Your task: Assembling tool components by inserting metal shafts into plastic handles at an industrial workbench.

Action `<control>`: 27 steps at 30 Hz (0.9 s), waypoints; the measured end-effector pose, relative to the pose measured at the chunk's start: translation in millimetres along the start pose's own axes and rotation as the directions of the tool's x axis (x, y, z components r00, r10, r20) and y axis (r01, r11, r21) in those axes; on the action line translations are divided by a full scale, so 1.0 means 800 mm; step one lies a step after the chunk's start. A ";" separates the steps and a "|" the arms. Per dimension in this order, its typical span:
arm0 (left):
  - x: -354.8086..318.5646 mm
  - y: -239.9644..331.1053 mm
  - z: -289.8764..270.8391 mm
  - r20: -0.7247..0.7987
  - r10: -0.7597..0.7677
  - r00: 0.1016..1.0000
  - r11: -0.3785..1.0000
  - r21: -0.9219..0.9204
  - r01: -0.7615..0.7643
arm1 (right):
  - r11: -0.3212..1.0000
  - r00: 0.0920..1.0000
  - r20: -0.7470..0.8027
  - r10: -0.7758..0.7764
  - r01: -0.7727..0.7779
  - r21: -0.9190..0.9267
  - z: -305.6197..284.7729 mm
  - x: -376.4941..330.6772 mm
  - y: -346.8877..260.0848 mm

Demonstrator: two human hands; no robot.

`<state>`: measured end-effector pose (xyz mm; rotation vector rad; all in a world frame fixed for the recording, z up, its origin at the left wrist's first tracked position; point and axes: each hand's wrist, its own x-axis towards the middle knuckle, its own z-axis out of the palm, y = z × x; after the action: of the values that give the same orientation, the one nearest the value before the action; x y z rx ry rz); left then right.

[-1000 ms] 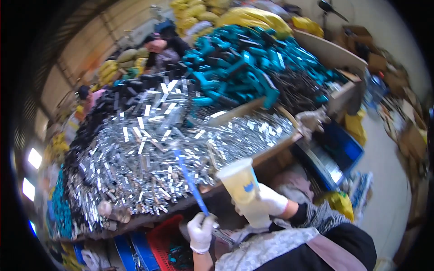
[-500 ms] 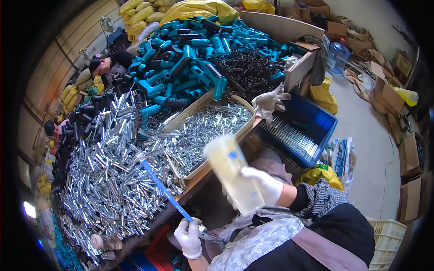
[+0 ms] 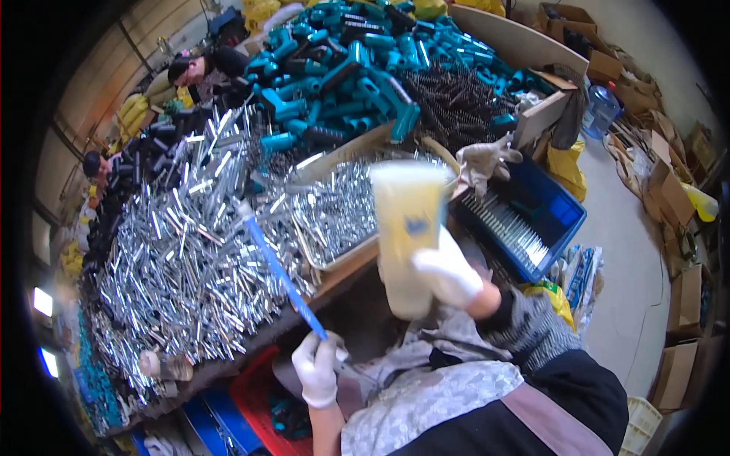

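My right hand (image 3: 450, 275), in a white glove, is wrapped round a tall cloudy plastic container (image 3: 411, 228). It is wide at the top, stands nearly upright, and has yellowish stuff inside and a blue mark on its side. My left hand (image 3: 314, 368), also gloved in white, is closed round the lower end of a long blue stick (image 3: 283, 277). The stick leans up and left; its pale tip, possibly a brush head, is blurred. Beyond it, shiny metal tubes (image 3: 194, 258) lie heaped on the bench. A shallow tray (image 3: 346, 262) of small metal parts sits behind the container.
Teal tool housings (image 3: 365, 91) and dark springs (image 3: 456, 106) are piled at the back. A loose glove (image 3: 487, 166) hangs by a blue crate (image 3: 566, 228) of metal rods. A small clear jar (image 3: 166, 366) and a red basket (image 3: 247, 395) are at lower left. Two people work beyond.
The container has gone from leaning left to nearly upright. My left hand still grips the blue stick, with little shift. The whole view has turned slightly, showing more of the red basket.
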<state>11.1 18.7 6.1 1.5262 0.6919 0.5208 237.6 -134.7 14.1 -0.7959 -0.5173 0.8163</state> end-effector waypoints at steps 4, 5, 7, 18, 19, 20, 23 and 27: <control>0.000 0.002 -0.004 0.037 0.079 0.996 0.993 0.081 -0.081 | 0.976 0.979 0.063 -0.194 0.199 -0.085 -0.004 0.016 0.014; -0.002 0.003 -0.005 0.023 0.034 0.999 0.998 0.057 -0.036 | 0.917 0.952 0.163 -0.261 0.297 -0.265 -0.014 0.010 0.012; 0.000 0.003 -0.001 -0.003 0.016 1.000 0.998 0.068 -0.015 | 0.841 0.926 -0.008 -0.378 0.339 -0.421 -0.011 0.009 0.001; -0.004 -0.024 -0.024 -0.017 -0.010 1.000 0.998 0.058 0.011 | 0.716 0.765 -0.115 -0.634 0.524 -0.460 -0.100 0.027 -0.105; -0.006 -0.026 -0.027 -0.013 -0.012 1.000 0.998 0.055 0.013 | 0.711 0.767 -0.129 -0.628 0.499 -0.496 -0.092 0.030 -0.114; -0.005 -0.026 -0.023 -0.002 -0.025 1.000 0.997 0.067 0.026 | 0.671 0.751 -0.159 -0.641 0.448 -0.590 -0.121 0.036 -0.120; 0.000 -0.026 -0.008 0.010 -0.019 1.000 0.997 0.069 0.018 | 0.548 0.612 -0.188 -0.769 0.479 -0.686 -0.165 0.054 -0.116; 0.007 -0.026 0.002 0.026 0.004 1.000 0.992 0.129 -0.007 | 0.367 0.513 -0.164 -0.843 0.326 -0.871 -0.212 0.106 -0.088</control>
<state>14.0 21.8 -15.2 1.6537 0.7129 0.4669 433.2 -168.4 -24.0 -1.4479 -0.5184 -0.5228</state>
